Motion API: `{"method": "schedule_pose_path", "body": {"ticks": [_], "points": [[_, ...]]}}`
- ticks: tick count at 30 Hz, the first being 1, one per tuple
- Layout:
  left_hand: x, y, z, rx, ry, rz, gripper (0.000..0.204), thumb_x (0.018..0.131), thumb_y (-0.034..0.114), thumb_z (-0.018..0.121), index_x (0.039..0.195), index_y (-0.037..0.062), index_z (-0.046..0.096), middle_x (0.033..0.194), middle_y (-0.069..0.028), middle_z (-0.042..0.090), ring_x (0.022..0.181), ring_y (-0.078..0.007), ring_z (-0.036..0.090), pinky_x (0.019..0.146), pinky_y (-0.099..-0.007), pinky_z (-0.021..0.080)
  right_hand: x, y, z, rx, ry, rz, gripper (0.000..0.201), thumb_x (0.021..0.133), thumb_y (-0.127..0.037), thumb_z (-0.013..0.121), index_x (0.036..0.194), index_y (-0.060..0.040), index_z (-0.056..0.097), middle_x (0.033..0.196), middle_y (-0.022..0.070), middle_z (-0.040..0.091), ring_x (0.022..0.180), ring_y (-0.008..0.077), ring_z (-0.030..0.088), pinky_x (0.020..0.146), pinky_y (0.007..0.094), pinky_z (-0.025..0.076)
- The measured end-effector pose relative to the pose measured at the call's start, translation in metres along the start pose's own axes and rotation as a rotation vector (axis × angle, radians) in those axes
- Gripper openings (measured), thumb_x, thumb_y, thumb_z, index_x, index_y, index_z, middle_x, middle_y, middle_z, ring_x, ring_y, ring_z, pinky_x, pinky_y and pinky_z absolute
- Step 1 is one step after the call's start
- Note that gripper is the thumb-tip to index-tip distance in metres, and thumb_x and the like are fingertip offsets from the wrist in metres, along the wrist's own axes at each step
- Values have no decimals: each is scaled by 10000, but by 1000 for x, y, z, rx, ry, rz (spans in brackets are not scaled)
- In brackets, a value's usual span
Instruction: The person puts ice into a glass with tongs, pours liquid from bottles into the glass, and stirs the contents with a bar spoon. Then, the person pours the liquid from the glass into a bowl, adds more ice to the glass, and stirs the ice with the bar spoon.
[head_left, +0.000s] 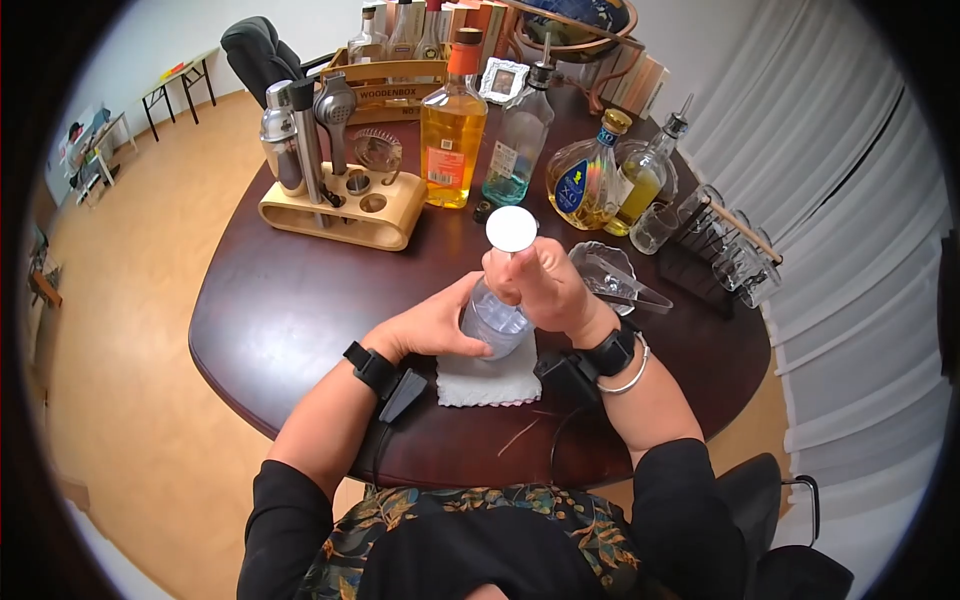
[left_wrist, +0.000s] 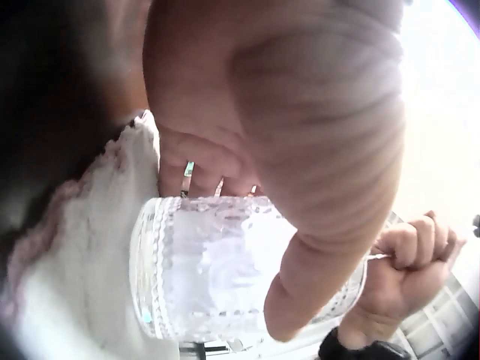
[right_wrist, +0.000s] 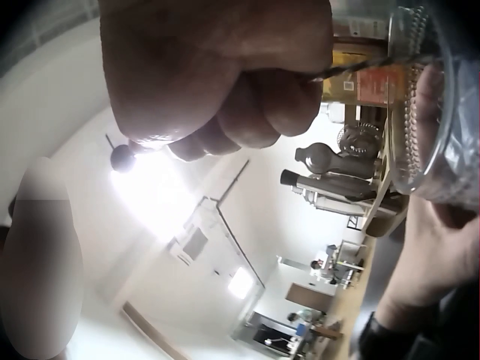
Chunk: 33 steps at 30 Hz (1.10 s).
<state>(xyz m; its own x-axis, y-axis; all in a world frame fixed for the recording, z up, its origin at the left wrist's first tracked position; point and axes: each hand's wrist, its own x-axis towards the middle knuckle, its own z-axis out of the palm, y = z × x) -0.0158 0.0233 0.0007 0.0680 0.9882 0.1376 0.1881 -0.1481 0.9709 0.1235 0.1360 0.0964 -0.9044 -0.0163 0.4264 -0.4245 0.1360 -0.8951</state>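
Note:
My left hand (head_left: 430,318) grips a clear mixing glass (head_left: 493,335) of ice, its thumb across the near side and fingers round the back. Beaded rings run round the glass in the left wrist view, and a folded white cloth (head_left: 480,385) lies beneath it. Above the rim, my right hand (head_left: 545,285) holds a bar spoon by its thin twisted stem (right_wrist: 360,67), which reaches down into the glass. A round white disc (head_left: 511,228) shows at the top of the right hand. The spoon's lower end is hidden.
A wooden stand (head_left: 340,225) with bar tools is at the back left. Behind the hands rise an amber bottle (head_left: 452,140), a clear bottle (head_left: 520,140) and a cognac bottle (head_left: 585,180). An ice bowl (head_left: 605,270) with tongs and a glass rack (head_left: 725,250) stand right.

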Motion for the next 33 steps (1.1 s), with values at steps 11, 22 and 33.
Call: {"method": "schedule_pose_path", "body": {"ticks": [11,22,33], "points": [[-2,3,6,344,130,178,973,578,278,852,1356,-6,341,1261,-167,436,1216,-291,452,1058,-364,358,-7,-1,7,93,695,-308,561,970,-571,351,639,-121,297,577,-38,248,464,85,202,432,260,184],[-1,2,13,469,299,320,957,576,204,861,1349,20,327,1248,-159,449,1211,-284,462,1037,-372,369,-23,-13,11,-334,218,-547,575,967,-508,427,598,-68,400,586,38,459,484,179,435,464,300,358],[-4,-1,5,471,383,230,953,608,198,866,1349,6,299,1268,-184,433,1219,-318,458,1029,-373,385,-10,24,2,379,951,-223,553,961,-595,352,639,-153,270,558,-51,206,448,85,168,425,272,154]]}}
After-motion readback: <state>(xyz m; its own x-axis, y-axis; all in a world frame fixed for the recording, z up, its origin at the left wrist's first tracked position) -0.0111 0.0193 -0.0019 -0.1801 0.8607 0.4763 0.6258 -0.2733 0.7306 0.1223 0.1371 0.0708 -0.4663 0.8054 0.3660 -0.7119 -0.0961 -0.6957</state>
